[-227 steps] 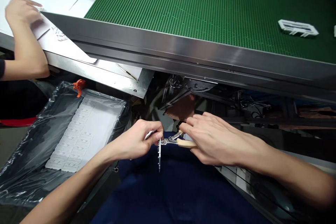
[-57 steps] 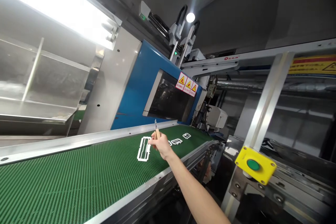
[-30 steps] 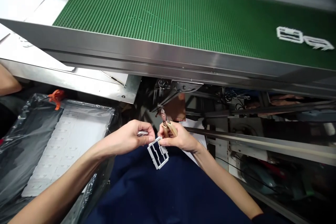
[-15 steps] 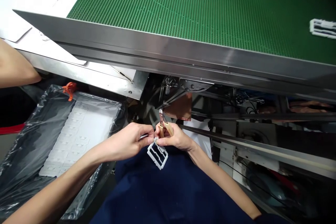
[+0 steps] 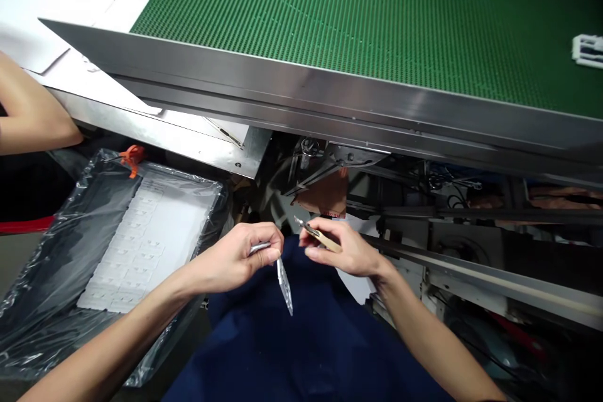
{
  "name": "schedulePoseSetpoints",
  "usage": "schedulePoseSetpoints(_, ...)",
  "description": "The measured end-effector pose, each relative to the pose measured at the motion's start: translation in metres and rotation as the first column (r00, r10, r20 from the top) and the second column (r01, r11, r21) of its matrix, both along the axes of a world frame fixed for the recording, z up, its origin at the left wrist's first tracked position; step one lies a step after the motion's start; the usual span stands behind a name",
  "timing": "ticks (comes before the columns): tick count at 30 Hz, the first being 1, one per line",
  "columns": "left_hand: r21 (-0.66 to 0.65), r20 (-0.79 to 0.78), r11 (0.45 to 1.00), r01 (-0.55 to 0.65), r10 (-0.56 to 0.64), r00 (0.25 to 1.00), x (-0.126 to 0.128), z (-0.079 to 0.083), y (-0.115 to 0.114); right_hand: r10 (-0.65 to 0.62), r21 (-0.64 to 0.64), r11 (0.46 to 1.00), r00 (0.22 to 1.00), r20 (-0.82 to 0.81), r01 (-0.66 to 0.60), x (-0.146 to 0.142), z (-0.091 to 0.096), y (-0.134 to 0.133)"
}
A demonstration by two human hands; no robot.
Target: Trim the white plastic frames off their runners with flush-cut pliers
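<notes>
1. Left hand (image 5: 233,259): thumb and fingers pinching moulded plastic frame (image 5: 284,286), frame edge-on, hanging below the grip above navy garment (image 5: 292,352).
2. Right hand (image 5: 348,252): fingers curled round wood-handled side cutters (image 5: 325,236), tips up and left, just apart from frame.
3. Judged step: trimming frame edges, cutters off the part for now. Next move calls for turning frame to check edges, cutters back only on a leftover stub.
4. Farther left: plastic-lined tray (image 5: 217,201) of white moulded parts (image 5: 151,245), orange clip (image 5: 132,160) on liner.
5. Beyond: stainless conveyor rail (image 5: 301,85), green belt (image 5: 353,25), second frame (image 5: 588,51), co-worker's forearm (image 5: 28,107).
</notes>
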State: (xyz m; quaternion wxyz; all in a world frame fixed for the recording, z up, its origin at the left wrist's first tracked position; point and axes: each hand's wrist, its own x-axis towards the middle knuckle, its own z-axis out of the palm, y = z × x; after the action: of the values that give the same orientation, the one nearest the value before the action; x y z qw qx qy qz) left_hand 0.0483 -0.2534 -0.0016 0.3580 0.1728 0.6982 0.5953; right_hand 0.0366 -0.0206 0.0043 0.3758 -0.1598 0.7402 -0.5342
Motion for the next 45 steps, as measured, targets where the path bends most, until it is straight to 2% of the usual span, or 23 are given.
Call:
schedulePoseSetpoints(1, 0.003, 0.005, 1.000, -0.004, 0.004, 1.000, 0.000, 0.000, 0.001, 0.060, 0.117, 0.992, 0.994, -0.096, -0.049, -0.004, 0.010, 0.007)
schedulePoseSetpoints(3, 0.005, 0.010, 1.000, -0.010, 0.010, 1.000, 0.000, 0.001, 0.003, 0.200, 0.337, 0.934, 0.953, -0.228, -0.115, -0.009, 0.029, 0.017)
schedulePoseSetpoints(5, 0.004, 0.007, 1.000, -0.009, 0.009, 1.000, 0.000, 0.001, 0.004, 0.333, 0.491, 0.854, 0.906, -0.262, -0.172, -0.011, 0.044, 0.020)
schedulePoseSetpoints(7, -0.002, 0.006, 1.000, -0.008, 0.008, 1.000, 0.001, 0.002, 0.005, 0.433, 0.582, 0.781, 0.868, -0.244, -0.226, -0.012, 0.053, 0.018)
schedulePoseSetpoints(10, -0.019, 0.007, 1.000, 0.003, -0.003, 1.000, 0.001, 0.003, 0.007, 0.532, 0.654, 0.703, 0.818, -0.221, -0.280, -0.014, 0.060, 0.011)
schedulePoseSetpoints(12, -0.032, 0.008, 0.999, 0.011, -0.011, 1.000, 0.000, 0.004, 0.009, 0.573, 0.681, 0.671, 0.788, -0.226, -0.293, -0.015, 0.062, 0.009)
schedulePoseSetpoints(19, -0.077, 0.000, 0.997, 0.023, -0.023, 1.000, -0.004, 0.004, 0.013, 0.664, 0.739, 0.597, 0.709, -0.237, -0.312, -0.023, 0.070, 0.006)
schedulePoseSetpoints(23, -0.093, -0.010, 0.995, 0.038, -0.039, 0.999, -0.005, 0.006, 0.015, 0.704, 0.768, 0.574, 0.651, -0.284, -0.285, -0.028, 0.074, 0.003)
schedulePoseSetpoints(26, -0.088, -0.017, 0.995, 0.044, -0.046, 0.999, -0.005, 0.006, 0.016, 0.730, 0.775, 0.563, 0.613, -0.302, -0.287, -0.032, 0.076, 0.000)
schedulePoseSetpoints(29, -0.074, -0.010, 0.997, 0.032, -0.033, 0.999, -0.005, 0.004, 0.018, 0.718, 0.762, 0.580, 0.622, -0.312, -0.287, -0.037, 0.075, -0.002)
schedulePoseSetpoints(33, -0.065, 0.037, 0.998, -0.013, 0.015, 0.999, -0.004, 0.001, 0.019, 0.638, 0.702, 0.650, 0.711, -0.295, -0.292, -0.038, 0.066, 0.002)
schedulePoseSetpoints(37, -0.047, 0.162, 0.988, -0.145, 0.151, 0.975, 0.001, -0.003, 0.018, 0.510, 0.617, 0.726, 0.840, -0.185, -0.305, -0.032, 0.052, 0.018)
schedulePoseSetpoints(40, -0.015, 0.260, 0.982, -0.186, 0.184, 0.948, 0.010, -0.011, 0.019, 0.374, 0.631, 0.743, 0.920, -0.116, -0.223, -0.024, 0.040, 0.034)
schedulePoseSetpoints(43, 0.026, 0.362, 0.986, -0.165, 0.145, 0.921, 0.020, -0.022, 0.021, 0.234, 0.665, 0.742, 0.962, -0.139, -0.084, -0.013, 0.028, 0.044)
schedulePoseSetpoints(45, 0.068, 0.436, 0.975, -0.210, 0.160, 0.886, 0.025, -0.028, 0.024, 0.118, 0.643, 0.766, 0.979, -0.168, 0.018, -0.005, 0.022, 0.042)
